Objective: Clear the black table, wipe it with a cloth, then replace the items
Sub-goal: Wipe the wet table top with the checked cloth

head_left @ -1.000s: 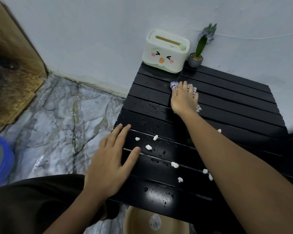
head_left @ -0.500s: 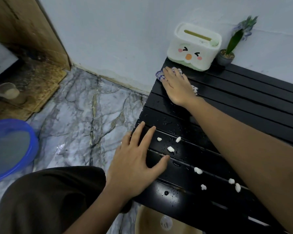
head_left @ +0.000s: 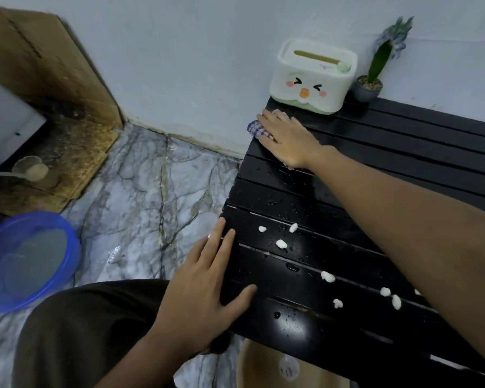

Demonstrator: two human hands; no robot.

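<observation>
Pressing flat-fingered, your right hand (head_left: 287, 140) holds the cloth (head_left: 256, 129) on the black table (head_left: 403, 152); your left hand (head_left: 205, 292) rests spread beside it.

A single head-worn wide-angle view looks steeply down from close above the black table's (head_left: 403, 152) near-left corner, facing the far wall (head_left: 207, 51).

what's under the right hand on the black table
A blue-checked cloth lies under the right hand, pressed flat on the black table. Only its edge past the fingertips shows; the rest, and the slats beneath it, are covered.
</observation>
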